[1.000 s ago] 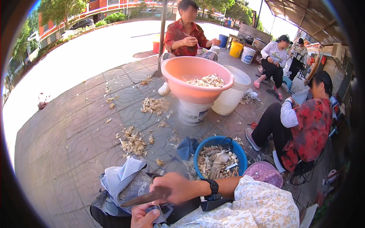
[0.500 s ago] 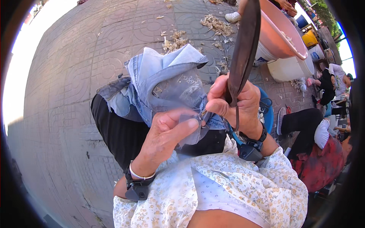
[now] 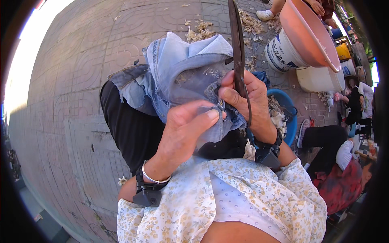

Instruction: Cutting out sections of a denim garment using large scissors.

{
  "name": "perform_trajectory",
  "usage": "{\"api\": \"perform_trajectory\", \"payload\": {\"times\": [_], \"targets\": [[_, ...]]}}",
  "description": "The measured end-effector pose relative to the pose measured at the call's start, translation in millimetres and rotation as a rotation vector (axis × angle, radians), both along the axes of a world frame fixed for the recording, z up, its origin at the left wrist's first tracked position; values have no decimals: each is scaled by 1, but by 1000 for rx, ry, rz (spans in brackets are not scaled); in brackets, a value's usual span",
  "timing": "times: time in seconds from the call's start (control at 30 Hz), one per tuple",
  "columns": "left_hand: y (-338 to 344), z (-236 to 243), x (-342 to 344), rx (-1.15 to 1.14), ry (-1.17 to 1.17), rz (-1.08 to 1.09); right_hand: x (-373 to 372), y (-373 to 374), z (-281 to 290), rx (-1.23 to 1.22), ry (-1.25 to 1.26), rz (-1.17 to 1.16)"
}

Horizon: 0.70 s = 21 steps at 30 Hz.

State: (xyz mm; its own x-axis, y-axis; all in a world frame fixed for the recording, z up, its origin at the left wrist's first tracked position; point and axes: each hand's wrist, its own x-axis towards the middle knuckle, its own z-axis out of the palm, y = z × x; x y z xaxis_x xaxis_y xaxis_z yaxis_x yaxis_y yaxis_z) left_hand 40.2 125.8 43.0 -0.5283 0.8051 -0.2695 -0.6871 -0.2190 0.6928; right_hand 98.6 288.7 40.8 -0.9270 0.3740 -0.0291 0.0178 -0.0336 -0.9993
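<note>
A worn piece of light blue denim (image 3: pixel 172 60) lies across my lap, frayed along its edges, with pale marks on its darker side. My left hand (image 3: pixel 182 129) is closed on a loose denim edge, pinched between thumb and forefinger. Close beside it, my right hand (image 3: pixel 253 103) grips a pair of dark metal scissors (image 3: pixel 238 44), blades pointing up and away from me. A thin curved handle shows below that hand. The right thumb and fingers also touch the frayed cloth; exactly what sits between their tips is hidden.
A blue basin (image 3: pixel 289 133) of pale scraps stands right of my knee. Farther right, a pink basin (image 3: pixel 306 30) rests by a white bucket (image 3: pixel 277 52) and a pale tub (image 3: pixel 320 79). Husk-like scraps (image 3: pixel 251 22) litter the paving. People sit at the right.
The scissors have turned from broad side to narrow edge in view. My right hand has tilted with them, and the view has shifted slightly. The left hand keeps its pinch on the denim.
</note>
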Motion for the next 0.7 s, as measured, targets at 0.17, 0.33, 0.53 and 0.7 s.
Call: {"api": "perform_trajectory", "payload": {"times": [0.17,0.33,0.53,0.7], "targets": [[5,2,0,-43,7,-12,28,14,7,-55,103,-54],[10,9,2,-74,52,17,68,15,28,351,-23,-191],[15,7,7,-37,74,101,109,30,53,689,-355,254],[15,6,10,-26,99,126,123,19,55,638,-455,258]]}}
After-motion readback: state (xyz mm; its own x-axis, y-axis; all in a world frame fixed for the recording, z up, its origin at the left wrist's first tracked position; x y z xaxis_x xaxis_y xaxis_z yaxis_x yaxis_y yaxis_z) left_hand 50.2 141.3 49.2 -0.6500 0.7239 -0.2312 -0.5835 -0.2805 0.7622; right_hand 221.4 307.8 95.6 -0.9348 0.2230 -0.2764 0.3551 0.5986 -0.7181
